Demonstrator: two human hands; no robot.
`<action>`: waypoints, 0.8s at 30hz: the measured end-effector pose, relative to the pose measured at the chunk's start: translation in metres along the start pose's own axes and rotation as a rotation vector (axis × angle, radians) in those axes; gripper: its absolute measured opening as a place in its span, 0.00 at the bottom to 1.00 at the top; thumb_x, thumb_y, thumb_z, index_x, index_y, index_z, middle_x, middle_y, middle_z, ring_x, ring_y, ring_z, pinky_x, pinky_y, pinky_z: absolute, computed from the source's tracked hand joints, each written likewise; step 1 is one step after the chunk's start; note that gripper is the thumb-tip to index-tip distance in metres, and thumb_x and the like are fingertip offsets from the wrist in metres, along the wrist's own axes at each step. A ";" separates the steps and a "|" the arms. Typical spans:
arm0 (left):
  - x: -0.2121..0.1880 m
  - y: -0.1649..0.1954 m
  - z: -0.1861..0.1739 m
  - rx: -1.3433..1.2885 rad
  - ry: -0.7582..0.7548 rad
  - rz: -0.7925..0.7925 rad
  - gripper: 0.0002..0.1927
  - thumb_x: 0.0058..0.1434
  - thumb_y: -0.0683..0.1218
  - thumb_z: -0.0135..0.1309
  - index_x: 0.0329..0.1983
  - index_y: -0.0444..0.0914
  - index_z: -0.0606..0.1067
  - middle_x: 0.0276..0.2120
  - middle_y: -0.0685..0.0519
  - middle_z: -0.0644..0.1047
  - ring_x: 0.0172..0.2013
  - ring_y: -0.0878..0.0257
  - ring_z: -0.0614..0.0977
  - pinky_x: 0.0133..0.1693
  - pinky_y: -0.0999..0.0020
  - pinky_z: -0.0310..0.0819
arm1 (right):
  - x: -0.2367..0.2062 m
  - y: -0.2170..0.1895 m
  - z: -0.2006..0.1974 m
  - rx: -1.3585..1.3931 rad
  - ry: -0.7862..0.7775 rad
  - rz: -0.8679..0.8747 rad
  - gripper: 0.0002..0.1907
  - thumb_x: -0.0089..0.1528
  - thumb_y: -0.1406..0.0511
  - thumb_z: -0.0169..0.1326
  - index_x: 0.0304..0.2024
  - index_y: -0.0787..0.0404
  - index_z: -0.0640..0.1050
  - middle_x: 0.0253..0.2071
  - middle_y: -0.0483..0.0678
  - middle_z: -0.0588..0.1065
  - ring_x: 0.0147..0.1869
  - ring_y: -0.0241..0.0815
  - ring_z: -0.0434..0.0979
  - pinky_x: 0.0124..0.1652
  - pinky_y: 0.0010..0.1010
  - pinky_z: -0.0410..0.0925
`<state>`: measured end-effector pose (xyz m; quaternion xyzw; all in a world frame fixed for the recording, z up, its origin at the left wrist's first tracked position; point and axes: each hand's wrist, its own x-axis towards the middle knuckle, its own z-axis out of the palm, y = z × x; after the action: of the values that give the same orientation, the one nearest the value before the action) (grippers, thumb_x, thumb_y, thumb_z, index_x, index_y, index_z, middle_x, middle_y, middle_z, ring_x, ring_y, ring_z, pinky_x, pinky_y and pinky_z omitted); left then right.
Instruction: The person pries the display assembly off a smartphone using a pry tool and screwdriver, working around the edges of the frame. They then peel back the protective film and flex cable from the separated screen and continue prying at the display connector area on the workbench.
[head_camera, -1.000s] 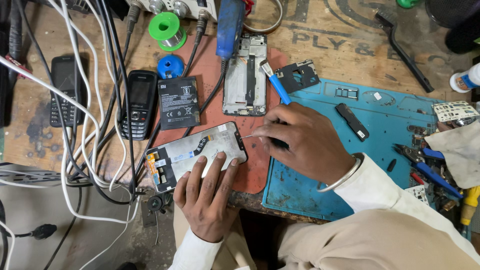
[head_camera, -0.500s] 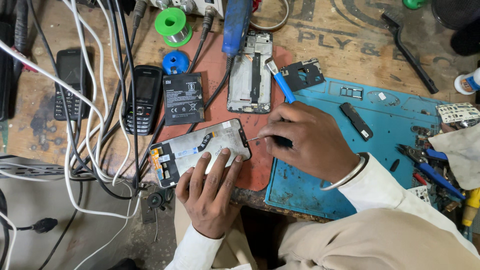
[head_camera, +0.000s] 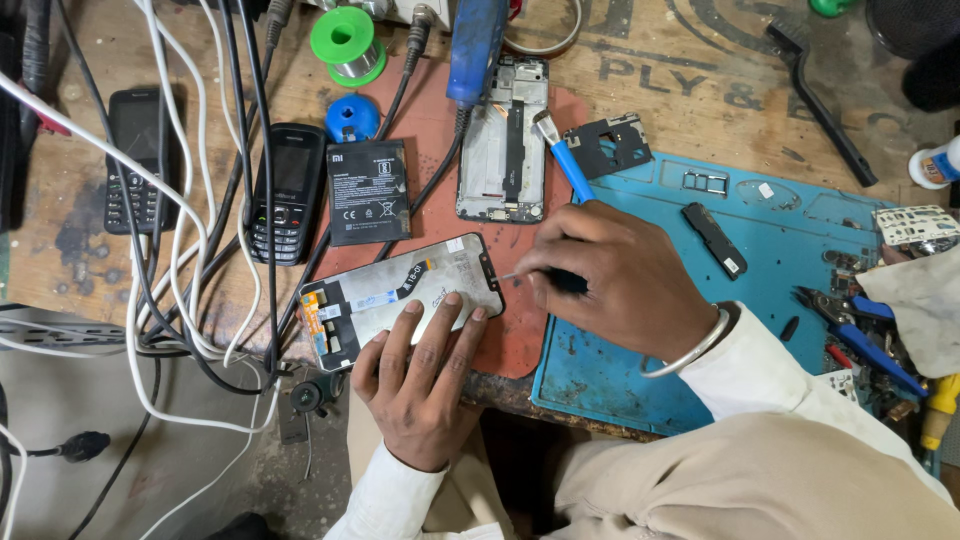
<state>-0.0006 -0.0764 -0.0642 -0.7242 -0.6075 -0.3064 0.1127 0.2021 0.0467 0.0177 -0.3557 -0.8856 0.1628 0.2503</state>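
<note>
A phone display panel (head_camera: 385, 290) lies face down on the orange mat (head_camera: 520, 340), its flex cable showing. My left hand (head_camera: 425, 385) rests flat on its near edge, fingers spread, holding it in place. My right hand (head_camera: 615, 280) pinches a thin tool (head_camera: 512, 274) whose tip touches the panel's right end; a blue-handled brush (head_camera: 562, 160) also sticks up from this hand. An opened phone frame (head_camera: 503, 140) lies just beyond on the mat.
A black battery (head_camera: 368, 192) and two keypad phones (head_camera: 285, 192) (head_camera: 135, 160) lie left among hanging cables (head_camera: 190, 200). A green solder spool (head_camera: 347, 45) stands at the back. The blue work mat (head_camera: 770, 260) holds small parts; pliers (head_camera: 855, 320) lie at right.
The view has shifted slightly. My right hand's tool tip stays at the panel's right end; my left hand keeps pressing the panel.
</note>
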 end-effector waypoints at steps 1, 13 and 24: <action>0.001 0.000 -0.001 -0.001 -0.002 0.002 0.34 0.49 0.40 0.58 0.62 0.53 0.78 0.63 0.61 0.75 0.63 0.57 0.73 0.63 0.59 0.55 | 0.000 0.000 -0.001 0.011 -0.015 0.006 0.05 0.56 0.65 0.64 0.35 0.55 0.83 0.35 0.40 0.76 0.41 0.41 0.78 0.38 0.34 0.71; -0.012 -0.023 -0.020 -0.264 -0.031 0.145 0.38 0.57 0.63 0.63 0.67 0.45 0.68 0.65 0.48 0.69 0.65 0.51 0.68 0.66 0.49 0.50 | 0.000 -0.002 0.005 0.057 0.006 -0.075 0.29 0.57 0.49 0.64 0.54 0.57 0.77 0.52 0.48 0.79 0.51 0.45 0.82 0.45 0.34 0.75; -0.050 -0.066 -0.024 0.064 0.259 -0.222 0.17 0.71 0.50 0.59 0.59 0.40 0.74 0.65 0.42 0.66 0.68 0.44 0.63 0.70 0.43 0.55 | 0.007 0.000 0.018 -0.058 -0.386 0.080 0.50 0.57 0.43 0.63 0.74 0.52 0.57 0.45 0.48 0.83 0.37 0.49 0.86 0.31 0.42 0.73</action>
<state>-0.0749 -0.1140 -0.0876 -0.6030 -0.6736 -0.3884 0.1783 0.1876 0.0497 0.0049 -0.3599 -0.9066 0.2122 0.0589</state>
